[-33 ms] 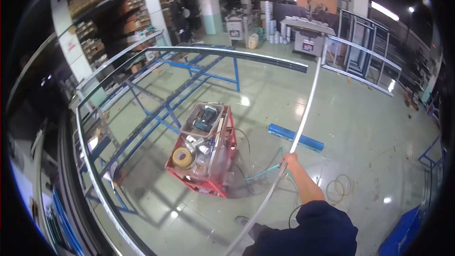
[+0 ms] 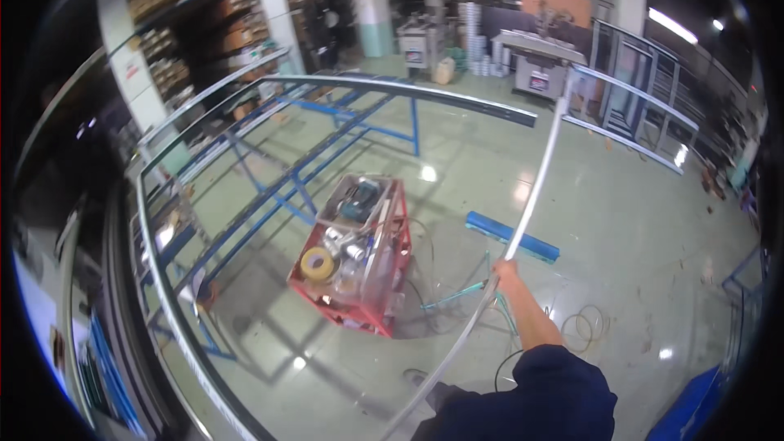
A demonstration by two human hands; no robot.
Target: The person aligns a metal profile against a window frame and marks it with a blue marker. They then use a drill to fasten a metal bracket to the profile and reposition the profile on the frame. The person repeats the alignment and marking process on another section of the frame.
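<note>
Labels (image 2: 539,80) on two grey machines (image 2: 539,55) at the back carry writing too small to read. The right hand (image 2: 505,270) is clamped around a long pale bar (image 2: 535,196) slanting between a red cart (image 2: 371,320) and a coiled hose (image 2: 576,328), crossing in front of a blue roll (image 2: 536,246); the left hand is out of view, so I cannot tell its state. A tray (image 2: 328,202) at the cart's far edge holds a power tool (image 2: 358,202); a tape roll (image 2: 327,265) sits by the cart's near left corner. A blue stand (image 2: 416,126) lies beyond.
</note>
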